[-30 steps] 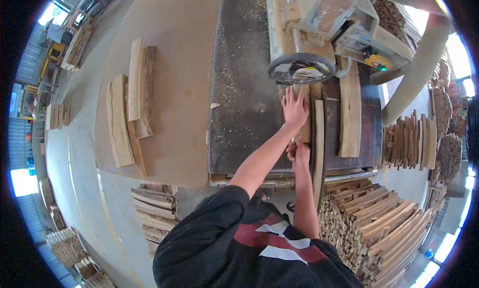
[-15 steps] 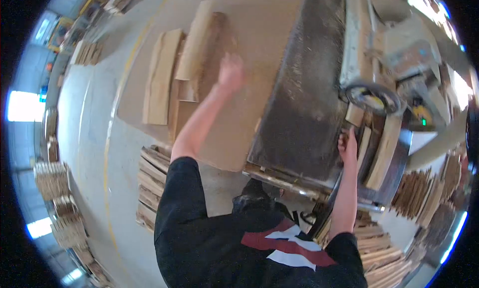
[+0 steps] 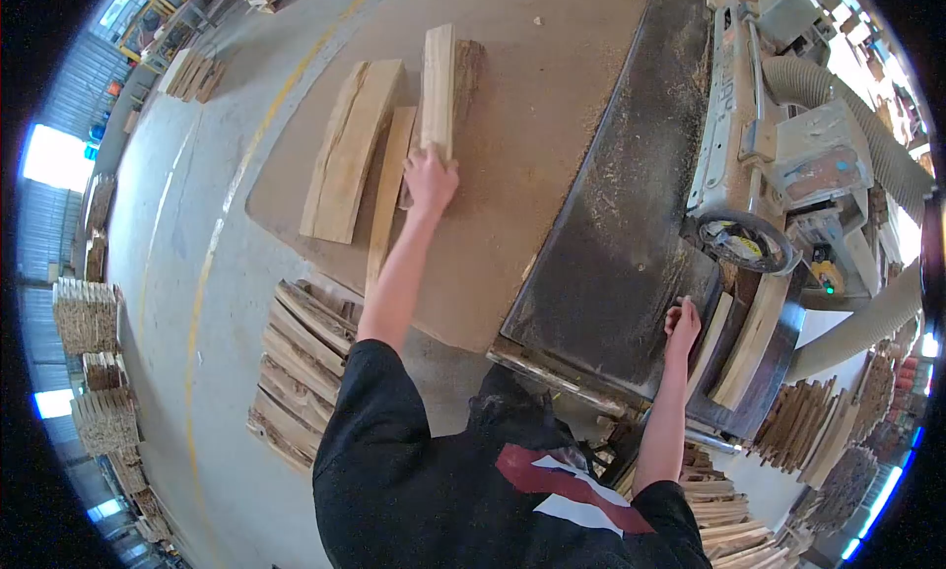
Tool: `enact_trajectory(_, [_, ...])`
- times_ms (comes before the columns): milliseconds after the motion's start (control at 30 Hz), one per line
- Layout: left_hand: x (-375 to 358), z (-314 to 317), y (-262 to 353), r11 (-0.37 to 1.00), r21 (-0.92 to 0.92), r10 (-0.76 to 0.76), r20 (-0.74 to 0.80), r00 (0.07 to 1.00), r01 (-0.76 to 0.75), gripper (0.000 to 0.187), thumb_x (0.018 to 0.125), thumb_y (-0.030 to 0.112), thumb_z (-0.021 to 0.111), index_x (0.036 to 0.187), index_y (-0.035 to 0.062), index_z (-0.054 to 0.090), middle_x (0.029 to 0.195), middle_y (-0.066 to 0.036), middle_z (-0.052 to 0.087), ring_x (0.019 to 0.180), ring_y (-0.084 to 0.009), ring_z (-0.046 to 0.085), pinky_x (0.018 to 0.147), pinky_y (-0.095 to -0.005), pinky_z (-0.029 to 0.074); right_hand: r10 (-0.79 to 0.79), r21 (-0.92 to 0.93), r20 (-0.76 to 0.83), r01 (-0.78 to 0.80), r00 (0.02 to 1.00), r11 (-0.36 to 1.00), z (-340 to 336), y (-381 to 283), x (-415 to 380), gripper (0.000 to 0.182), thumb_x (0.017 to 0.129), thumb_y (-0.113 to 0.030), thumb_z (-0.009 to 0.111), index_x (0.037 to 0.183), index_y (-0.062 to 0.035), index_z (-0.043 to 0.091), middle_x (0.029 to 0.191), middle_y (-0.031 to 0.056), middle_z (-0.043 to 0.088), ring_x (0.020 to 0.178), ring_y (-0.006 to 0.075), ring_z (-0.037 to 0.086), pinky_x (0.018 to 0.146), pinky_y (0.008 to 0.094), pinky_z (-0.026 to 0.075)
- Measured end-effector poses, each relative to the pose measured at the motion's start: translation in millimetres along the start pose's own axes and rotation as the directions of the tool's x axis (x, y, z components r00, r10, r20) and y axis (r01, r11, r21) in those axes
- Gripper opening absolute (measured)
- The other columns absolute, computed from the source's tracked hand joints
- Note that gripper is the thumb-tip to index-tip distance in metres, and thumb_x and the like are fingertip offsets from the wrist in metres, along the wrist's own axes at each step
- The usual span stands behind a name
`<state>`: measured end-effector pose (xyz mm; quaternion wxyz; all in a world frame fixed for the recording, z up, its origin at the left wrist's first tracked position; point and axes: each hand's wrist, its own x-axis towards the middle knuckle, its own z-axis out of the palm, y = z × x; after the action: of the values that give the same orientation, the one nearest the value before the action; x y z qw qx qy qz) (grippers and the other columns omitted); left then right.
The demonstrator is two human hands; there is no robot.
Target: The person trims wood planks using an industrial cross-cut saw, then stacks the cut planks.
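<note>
My left hand point(image 3: 431, 180) grips the near end of a pale sawn board point(image 3: 438, 86), its fingers bent over the end. That board lies beside a bark-edged piece point(image 3: 468, 71) on the brown tabletop. To its left are a narrow strip point(image 3: 391, 190) and a wider plank point(image 3: 350, 155) with a dark wavy line. My right hand point(image 3: 681, 325) is over the edge of the dark saw table, fingers loosely curled with nothing visible in them. Close by its right side lies a thin wood strip point(image 3: 709, 344), and beyond that a thicker piece point(image 3: 754, 342).
The dark machine table point(image 3: 611, 234) carries sawdust. On the right stand the saw's beam point(image 3: 724, 106), a round guard or wheel point(image 3: 744, 242) and ribbed hoses point(image 3: 852, 106). Stacked planks point(image 3: 296, 372) sit on the floor at left, and cut strips point(image 3: 734, 510) lie low at right.
My left hand has moved left onto the board's near end. My right hand has drawn back toward me from the saw. A short block near the round guard no longer shows.
</note>
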<state>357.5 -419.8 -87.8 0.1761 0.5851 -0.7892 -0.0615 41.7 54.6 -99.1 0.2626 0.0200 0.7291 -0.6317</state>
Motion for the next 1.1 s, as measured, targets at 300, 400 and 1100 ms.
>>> enact_trajectory(300, [-156.0,-96.2,54.6,-0.444,-0.661,0.254,0.555,0.792,0.605,0.058,0.091,0.011,0.062,0.144,0.0086,0.039,0.126,-0.023,0.058,0.104,-0.0358,0.067,0.077,-0.0412,0.06,0.124,0.141,0.143,-0.144,0.982,0.979,19.8,35.3,-89.1,0.029,0.101,-0.036,0.058,0.108,-0.0091,0.065,0.084,0.0009,0.067,0.069,0.0098,0.062,0.056,0.0257,0.045])
enact_trajectory(400, [-210.7,-106.1,83.3,-0.142,-0.773,0.114,0.608,0.786,0.619,0.062,0.093,0.007,0.058,0.148,0.0101,0.028,0.124,-0.02,0.06,0.105,-0.0343,0.068,0.079,-0.0421,0.061,0.198,0.062,0.204,-0.214,0.959,0.975,25.7,48.3,-147.9,0.029,0.103,-0.033,0.055,0.111,-0.0072,0.065,0.087,0.0021,0.067,0.071,0.0104,0.062,0.058,0.0239,0.046])
enact_trajectory(1100, [-417.5,-110.1,91.8,0.257,-0.58,0.453,0.779,0.434,0.773,0.06,0.096,0.013,0.062,0.15,0.004,0.038,0.118,-0.012,0.066,0.093,-0.025,0.07,0.081,-0.0367,0.057,0.162,-0.164,0.505,-0.09,0.848,0.982,-114.0,103.4,-307.5,0.038,0.103,-0.036,0.054,0.114,-0.0016,0.063,0.099,0.0081,0.069,0.083,0.0133,0.064,0.071,0.0258,0.05])
